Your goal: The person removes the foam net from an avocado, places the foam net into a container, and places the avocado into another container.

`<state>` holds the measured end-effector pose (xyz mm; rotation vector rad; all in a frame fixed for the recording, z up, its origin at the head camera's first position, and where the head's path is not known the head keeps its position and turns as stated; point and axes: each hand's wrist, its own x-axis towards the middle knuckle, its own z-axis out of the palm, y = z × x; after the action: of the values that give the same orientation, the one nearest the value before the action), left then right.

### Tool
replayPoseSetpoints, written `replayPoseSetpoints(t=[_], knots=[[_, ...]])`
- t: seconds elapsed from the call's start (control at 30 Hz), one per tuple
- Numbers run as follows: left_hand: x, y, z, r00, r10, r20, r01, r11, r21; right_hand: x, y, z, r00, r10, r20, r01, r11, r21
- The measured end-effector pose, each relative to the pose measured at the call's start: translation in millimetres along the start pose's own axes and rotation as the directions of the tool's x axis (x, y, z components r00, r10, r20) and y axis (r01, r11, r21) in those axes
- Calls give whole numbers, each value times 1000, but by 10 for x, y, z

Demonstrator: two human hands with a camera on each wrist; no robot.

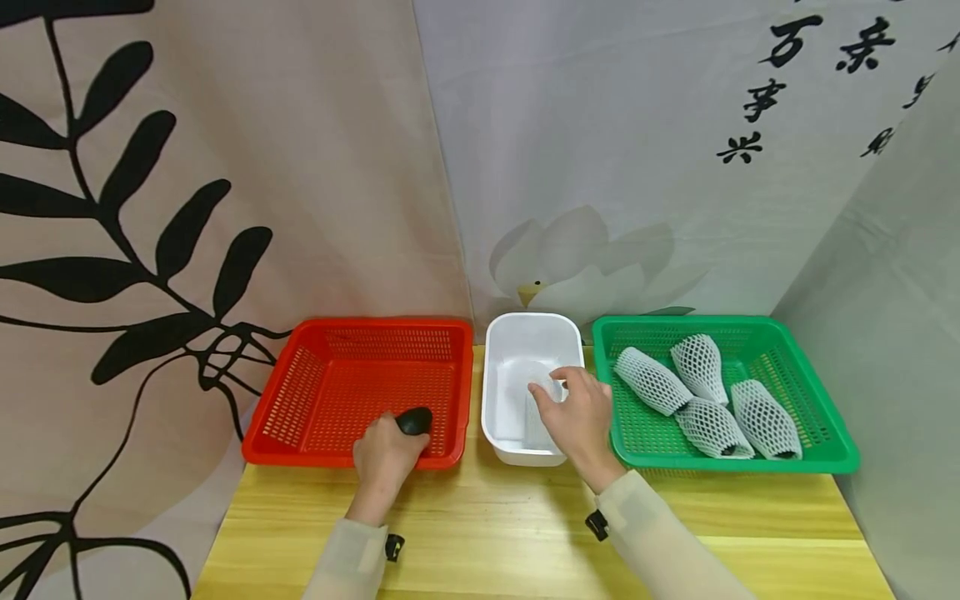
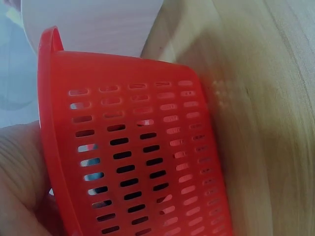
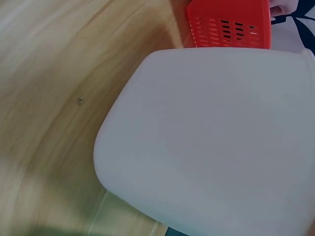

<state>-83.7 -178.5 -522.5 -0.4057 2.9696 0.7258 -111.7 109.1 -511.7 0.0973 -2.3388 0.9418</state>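
My left hand [image 1: 386,457] grips a smooth, dark green, avocado-like fruit [image 1: 415,421] over the front right part of the red basket [image 1: 258,442]. Part of the fruit is hidden by the hand. In the left wrist view dark patches show through the slots of the basket wall [image 2: 106,69]. My right hand [image 1: 581,417] is above the white bin [image 1: 491,417], thumb and forefinger spread apart with a gap between them. A pale, translucent shape [image 1: 536,425] lies in the bin below the fingers. The bin's outer wall [image 3: 206,137] fills most of the right wrist view.
On the right, a green basket [image 1: 828,433] holds several dark items in white foam nets [image 1: 765,417]. All three containers stand in a row at the back of the wooden table [image 1: 495,533], against a printed cloth [image 1: 360,167]. Another cloth wall [image 1: 900,333] borders the right side.
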Motion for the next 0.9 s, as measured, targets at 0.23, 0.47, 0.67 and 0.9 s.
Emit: replayPoseSetpoints(t=[0.23,0.47,0.67,0.9], knots=[[21,-22,7,1000,6,23,-6,1000,-6,-48,43,-55,997,-23,75,26,999,-37],[4,-32,12,1000,11,-7,-11,999,-30,-30,167,-170,998,-68,0,68,997,43],[-26,-30,9,999,14,-34,-16,998,-57,33,302,-345,996,-74,-49,77,994,74],[-62,-35,6,996,52,-70,-60,992,-107,48,513,-577,996,-74,-59,78,995,55]])
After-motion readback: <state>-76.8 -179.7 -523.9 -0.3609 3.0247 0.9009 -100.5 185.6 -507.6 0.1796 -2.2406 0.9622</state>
